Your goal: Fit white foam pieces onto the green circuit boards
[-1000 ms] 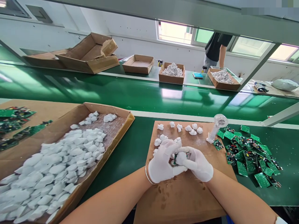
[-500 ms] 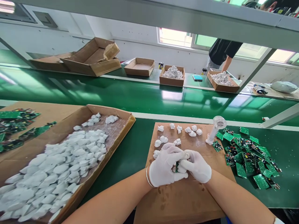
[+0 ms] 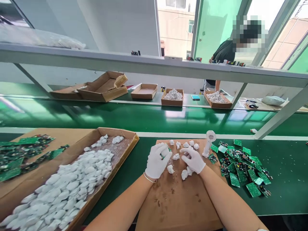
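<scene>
My left hand [image 3: 158, 160], in a white glove, is closed around a small green circuit board [image 3: 165, 154], mostly hidden by the fingers. To its right, my gloved right hand [image 3: 193, 159] hovers over the cardboard sheet [image 3: 175, 200], thumb and fingers apart, with nothing visible between them. Several small white putty-like lumps lie around both hands: one lump [image 3: 176, 156] sits between them, another lump [image 3: 170, 169] lies beside the left fingertips, and a further lump [image 3: 184, 174] rests just below the right hand.
A long cardboard tray [image 3: 120, 163] full of white lumps stands at left. A pile of circuit boards [image 3: 240, 166] lies at right, beside a clear plastic stand [image 3: 208, 144]. Small boxes [image 3: 172, 102] line the far side of the green belt [image 3: 134, 117]. A person [image 3: 223, 53] stands beyond.
My hands, together around the board before, have moved apart; the left keeps the board and the right has let go. Lumps now show below the right hand. The view has tilted up.
</scene>
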Demonstrator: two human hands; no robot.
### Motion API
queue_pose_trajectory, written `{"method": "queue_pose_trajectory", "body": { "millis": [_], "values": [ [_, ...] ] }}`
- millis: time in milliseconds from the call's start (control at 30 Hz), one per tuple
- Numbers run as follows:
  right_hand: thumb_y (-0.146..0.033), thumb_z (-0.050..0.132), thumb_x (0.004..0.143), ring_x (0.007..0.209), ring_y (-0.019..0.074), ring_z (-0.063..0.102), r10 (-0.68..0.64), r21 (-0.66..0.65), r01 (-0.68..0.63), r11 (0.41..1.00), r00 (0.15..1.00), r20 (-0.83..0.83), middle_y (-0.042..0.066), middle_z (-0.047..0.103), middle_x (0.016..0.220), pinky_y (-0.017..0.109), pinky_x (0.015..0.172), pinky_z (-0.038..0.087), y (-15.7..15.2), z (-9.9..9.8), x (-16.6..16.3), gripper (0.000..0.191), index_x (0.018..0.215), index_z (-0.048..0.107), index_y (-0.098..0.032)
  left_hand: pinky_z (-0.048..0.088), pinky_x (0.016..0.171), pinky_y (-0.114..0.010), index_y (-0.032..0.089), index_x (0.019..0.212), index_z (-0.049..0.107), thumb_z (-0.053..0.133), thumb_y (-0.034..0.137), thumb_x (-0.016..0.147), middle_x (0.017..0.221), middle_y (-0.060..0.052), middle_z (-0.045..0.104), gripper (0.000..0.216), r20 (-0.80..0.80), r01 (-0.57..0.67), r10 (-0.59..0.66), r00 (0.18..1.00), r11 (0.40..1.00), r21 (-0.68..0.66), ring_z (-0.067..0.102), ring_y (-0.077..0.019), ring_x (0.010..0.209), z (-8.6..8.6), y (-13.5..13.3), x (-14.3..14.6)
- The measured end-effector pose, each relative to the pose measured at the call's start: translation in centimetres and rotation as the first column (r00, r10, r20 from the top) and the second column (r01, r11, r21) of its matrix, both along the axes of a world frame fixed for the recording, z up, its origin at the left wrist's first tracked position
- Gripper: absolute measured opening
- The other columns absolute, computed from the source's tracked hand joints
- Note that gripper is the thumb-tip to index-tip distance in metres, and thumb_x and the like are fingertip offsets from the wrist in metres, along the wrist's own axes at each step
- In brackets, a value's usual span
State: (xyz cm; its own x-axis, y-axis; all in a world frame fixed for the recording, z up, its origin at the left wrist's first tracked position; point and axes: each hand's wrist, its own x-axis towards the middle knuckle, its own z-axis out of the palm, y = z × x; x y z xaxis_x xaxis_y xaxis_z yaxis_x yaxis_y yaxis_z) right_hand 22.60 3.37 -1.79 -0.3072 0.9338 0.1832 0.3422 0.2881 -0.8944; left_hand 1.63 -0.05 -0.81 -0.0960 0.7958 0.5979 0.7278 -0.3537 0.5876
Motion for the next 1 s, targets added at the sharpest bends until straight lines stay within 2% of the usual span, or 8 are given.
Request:
{"method": "queue_pose_trajectory", "body": {
  "millis": [100, 267, 433, 533, 600, 700, 800, 1000],
  "values": [
    [-0.022, 0.060, 0.077, 0.097, 0.0222, 0.060, 0.137, 0.128, -0.168, 0.977, 0.965, 0.225, 0.007, 0.068, 0.101, 0.037, 0.090, 0.045, -0.4, 0.0, -0.4, 0.021, 0.096, 0.068, -0.018, 0.045, 0.098, -0.038, 0.018, 0.109, 0.065, 0.055, 0.031, 0.085, 0.114, -0.009, 0.065, 0.030, -0.091, -0.047, 0.027, 0.996, 0.973, -0.225, 0.057, -0.0241, 0.110, 1.3, 2.6, -0.9],
    [-0.032, 0.082, 0.051, 0.095, 0.0295, 0.059, 0.157, 0.022, -0.208, 0.978, 0.802, 0.576, 0.012, 0.063, 0.106, 0.038, 0.082, 0.046, -1.1, 0.9, 1.2, 0.060, 0.106, 0.065, -0.017, 0.048, 0.085, -0.028, 0.018, 0.096, 0.071, 0.058, 0.029, 0.081, 0.101, -0.006, 0.072, 0.022, -0.213, -0.050, -0.048, 0.976, 0.901, -0.431, 0.065, -0.0202, 0.095, 2.2, 10.2, -1.8],
    [-0.019, 0.077, 0.048, 0.076, 0.0240, 0.063, 0.307, -0.102, -0.318, 0.943, 0.705, 0.640, 0.004, 0.068, 0.084, 0.031, 0.068, 0.046, -0.7, 0.4, 2.0, 0.042, 0.089, 0.069, -0.020, 0.046, 0.087, -0.036, 0.011, 0.104, 0.063, 0.054, 0.034, 0.087, 0.104, -0.013, 0.068, 0.030, -0.317, -0.230, 0.070, 0.946, 0.833, -0.503, 0.063, -0.0220, 0.096, 1.0, 18.1, -1.7],
    [-0.016, 0.070, 0.051, 0.062, 0.0211, 0.063, 0.316, -0.110, -0.317, 0.942, 0.730, 0.606, -0.001, 0.065, 0.065, 0.028, 0.061, 0.046, -0.5, -0.4, 1.6, 0.028, 0.078, 0.068, -0.020, 0.046, 0.083, -0.034, 0.010, 0.094, 0.064, 0.056, 0.033, 0.083, 0.097, -0.015, 0.069, 0.027, -0.341, -0.252, 0.064, 0.938, 0.801, -0.543, 0.064, -0.0238, 0.094, 0.1, 20.3, -1.8],
    [-0.016, 0.067, 0.055, 0.065, 0.0205, 0.064, 0.195, -0.062, -0.193, 0.979, 0.815, 0.545, -0.001, 0.068, 0.068, 0.027, 0.062, 0.047, -0.5, -0.9, 1.3, 0.027, 0.082, 0.068, -0.020, 0.046, 0.081, -0.034, 0.010, 0.096, 0.064, 0.060, 0.033, 0.077, 0.100, -0.017, 0.069, 0.030, -0.341, -0.255, 0.058, 0.938, 0.784, -0.567, 0.065, -0.0281, 0.096, -0.5, 20.9, -2.3],
    [-0.011, 0.057, 0.066, 0.067, 0.0158, 0.066, 0.095, -0.069, -0.070, 0.995, 0.865, 0.492, 0.000, 0.072, 0.074, 0.022, 0.061, 0.046, -0.6, -1.4, 1.1, 0.026, 0.090, 0.067, -0.019, 0.047, 0.086, -0.037, 0.007, 0.110, 0.059, 0.058, 0.041, 0.075, 0.112, -0.020, 0.066, 0.048, -0.324, -0.250, 0.066, 0.944, 0.783, -0.569, 0.062, -0.0319, 0.105, -1.5, 20.8, -3.2],
    [-0.010, 0.052, 0.072, 0.071, 0.0143, 0.067, 0.015, -0.070, 0.019, 0.997, 0.888, 0.460, 0.001, 0.073, 0.081, 0.020, 0.063, 0.047, -0.5, -1.6, 0.9, 0.030, 0.097, 0.066, -0.019, 0.045, 0.094, -0.040, 0.008, 0.106, 0.060, 0.052, 0.047, 0.075, 0.111, -0.020, 0.066, 0.051, -0.311, -0.220, 0.045, 0.949, 0.802, -0.555, 0.058, -0.0335, 0.112, -1.8, 19.5, -3.6],
    [-0.026, 0.071, 0.062, 0.073, 0.0167, 0.064, -0.029, -0.062, 0.069, 0.996, 0.864, 0.503, -0.001, 0.071, 0.087, 0.024, 0.063, 0.046, -0.2, -1.0, 0.7, 0.041, 0.101, 0.063, -0.021, 0.034, 0.111, -0.043, 0.010, 0.123, 0.053, 0.045, 0.055, 0.074, 0.137, -0.017, 0.051, 0.066, -0.239, -0.081, -0.006, 0.971, 0.933, -0.350, 0.043, -0.0319, 0.133, -0.9, 12.1, -2.6]
  ]
}}
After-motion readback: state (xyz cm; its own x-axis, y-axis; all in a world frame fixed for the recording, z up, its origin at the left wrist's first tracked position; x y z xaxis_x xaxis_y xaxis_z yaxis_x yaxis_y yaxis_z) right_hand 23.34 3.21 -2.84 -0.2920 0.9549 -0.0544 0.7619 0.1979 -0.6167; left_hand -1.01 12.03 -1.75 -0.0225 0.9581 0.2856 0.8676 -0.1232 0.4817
